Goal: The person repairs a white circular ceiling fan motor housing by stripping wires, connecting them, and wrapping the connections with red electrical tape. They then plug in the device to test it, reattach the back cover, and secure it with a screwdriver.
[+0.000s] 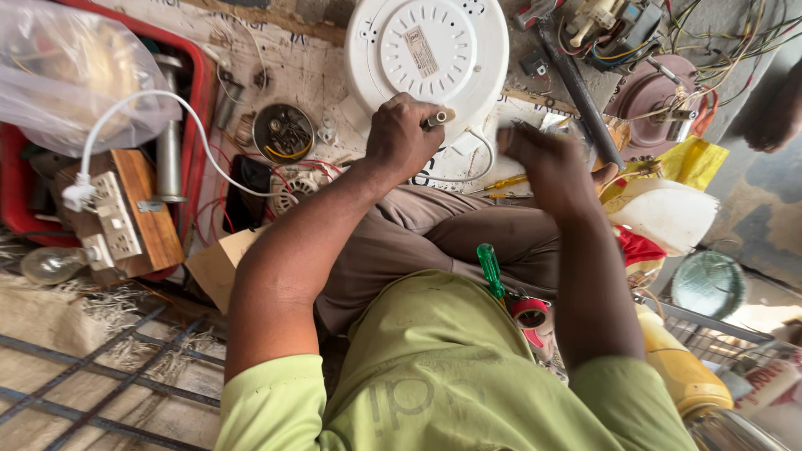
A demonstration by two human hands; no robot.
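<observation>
My left hand [401,135] is closed around a small pale cylindrical handle [440,118], held against the rim of a round white appliance housing [426,50] lying face down in front of me. Just right of the housing, my right hand [543,163] is a blurred fist above my knee; what it holds, if anything, is unclear. A yellow-handled screwdriver [503,182] lies below it on a white sheet. On my lap rest a green-handled screwdriver [490,269] and a red tape roll [529,311].
At left stand a red crate [200,83], a plastic bag [67,67], a wooden socket board [134,209] with a bulb [50,264], and a round tin of screws [282,132]. At right are a white jug [664,213], tangled wires [635,33] and a yellow bottle [681,367].
</observation>
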